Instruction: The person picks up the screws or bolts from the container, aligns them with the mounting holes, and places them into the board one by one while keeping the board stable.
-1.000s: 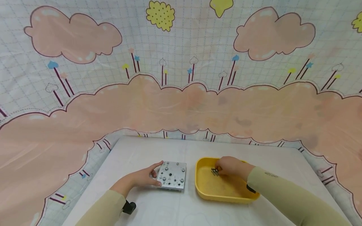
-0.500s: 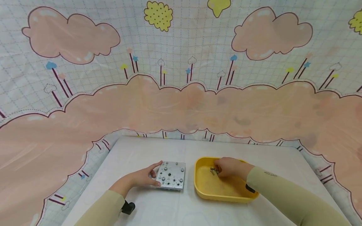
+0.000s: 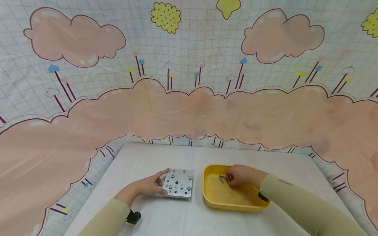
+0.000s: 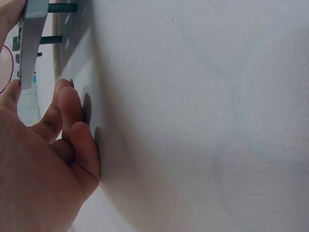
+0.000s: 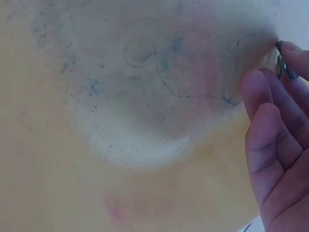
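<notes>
A square metal plate (image 3: 180, 183) with several screws and holes stands on the white table in the head view. My left hand (image 3: 148, 185) holds its left side, index finger at the far corner and thumb at the near one. The left wrist view shows threaded screw ends (image 4: 63, 8) sticking out beneath the plate, and my other left fingers (image 4: 87, 150) curled below. Inside the yellow tray (image 3: 212, 204), my right hand (image 3: 242, 175) pinches a small screw (image 5: 290, 72) between thumb and fingers. More screws (image 3: 221, 179) lie beside its fingertips; how many is hidden.
The white table (image 3: 159, 155) carries the plate on the left and the tray on the right. A patterned cloth (image 3: 189, 111) with clouds hangs behind and at the sides. Black wrist straps with cameras (image 3: 134, 217) sit on the forearms.
My right fingers have shifted slightly among the screws in the tray, and one screw has come apart from the others. The left hand and the plate stay put.
</notes>
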`<state>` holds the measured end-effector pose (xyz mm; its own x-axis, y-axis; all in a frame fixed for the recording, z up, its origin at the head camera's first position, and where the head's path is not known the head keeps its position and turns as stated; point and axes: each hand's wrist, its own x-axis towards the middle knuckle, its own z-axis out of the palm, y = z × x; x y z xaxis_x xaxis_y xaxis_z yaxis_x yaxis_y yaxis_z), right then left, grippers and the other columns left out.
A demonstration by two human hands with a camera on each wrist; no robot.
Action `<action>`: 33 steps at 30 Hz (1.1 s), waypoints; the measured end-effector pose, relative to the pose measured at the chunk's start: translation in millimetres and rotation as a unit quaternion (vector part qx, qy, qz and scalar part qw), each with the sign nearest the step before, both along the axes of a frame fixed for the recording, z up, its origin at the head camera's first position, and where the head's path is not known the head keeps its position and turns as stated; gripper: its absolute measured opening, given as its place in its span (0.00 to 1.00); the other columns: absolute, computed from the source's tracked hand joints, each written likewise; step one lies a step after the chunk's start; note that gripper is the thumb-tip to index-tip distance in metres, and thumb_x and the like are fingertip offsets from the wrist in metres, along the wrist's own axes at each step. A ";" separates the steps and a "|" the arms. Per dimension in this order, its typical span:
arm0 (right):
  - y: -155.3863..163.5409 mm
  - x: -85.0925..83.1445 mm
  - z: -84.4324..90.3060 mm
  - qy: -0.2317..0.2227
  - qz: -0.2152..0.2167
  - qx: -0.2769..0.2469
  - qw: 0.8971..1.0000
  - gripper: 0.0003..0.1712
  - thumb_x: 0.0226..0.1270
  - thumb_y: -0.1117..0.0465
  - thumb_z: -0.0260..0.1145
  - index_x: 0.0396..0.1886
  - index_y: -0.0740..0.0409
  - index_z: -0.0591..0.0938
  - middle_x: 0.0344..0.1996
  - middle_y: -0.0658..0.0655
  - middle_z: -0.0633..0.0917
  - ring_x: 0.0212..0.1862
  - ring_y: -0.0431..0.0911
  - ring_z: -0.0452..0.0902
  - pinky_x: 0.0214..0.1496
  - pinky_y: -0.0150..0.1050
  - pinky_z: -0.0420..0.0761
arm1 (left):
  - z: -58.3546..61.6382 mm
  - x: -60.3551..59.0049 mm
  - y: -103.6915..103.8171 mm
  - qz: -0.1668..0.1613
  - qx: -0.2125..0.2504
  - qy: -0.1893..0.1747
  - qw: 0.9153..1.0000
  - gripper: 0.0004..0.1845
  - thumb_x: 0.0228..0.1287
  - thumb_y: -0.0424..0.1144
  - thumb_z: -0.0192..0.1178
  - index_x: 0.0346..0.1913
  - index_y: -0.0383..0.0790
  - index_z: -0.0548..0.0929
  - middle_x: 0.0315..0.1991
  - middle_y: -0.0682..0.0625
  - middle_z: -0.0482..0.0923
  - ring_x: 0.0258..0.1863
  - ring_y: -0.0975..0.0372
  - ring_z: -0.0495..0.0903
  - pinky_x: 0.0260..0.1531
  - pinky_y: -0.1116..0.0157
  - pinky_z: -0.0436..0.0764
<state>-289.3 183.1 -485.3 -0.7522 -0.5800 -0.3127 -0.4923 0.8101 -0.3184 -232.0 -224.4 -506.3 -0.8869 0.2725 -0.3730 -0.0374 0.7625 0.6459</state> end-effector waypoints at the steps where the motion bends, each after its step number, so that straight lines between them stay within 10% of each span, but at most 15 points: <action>1: 1.0 -0.4 -0.7 0.000 0.001 0.000 1.000 0.11 0.60 0.58 0.74 0.27 0.45 0.79 0.23 0.44 0.77 0.31 0.41 0.72 0.39 0.38 0.73 | -0.3 0.1 0.1 0.000 0.000 0.000 1.000 0.56 0.49 0.53 0.77 0.79 0.58 0.55 0.42 0.51 0.69 0.43 0.57 0.69 0.45 0.54 0.66; 33: -0.7 -9.6 34.9 -0.006 0.010 -0.130 0.991 0.07 0.66 0.58 0.70 0.42 0.53 0.86 0.27 0.44 0.81 0.27 0.41 0.76 0.31 0.36 0.78 | -2.1 -0.5 2.2 0.006 0.001 0.002 1.000 0.56 0.48 0.52 0.77 0.79 0.58 0.55 0.42 0.51 0.69 0.43 0.57 0.69 0.46 0.54 0.66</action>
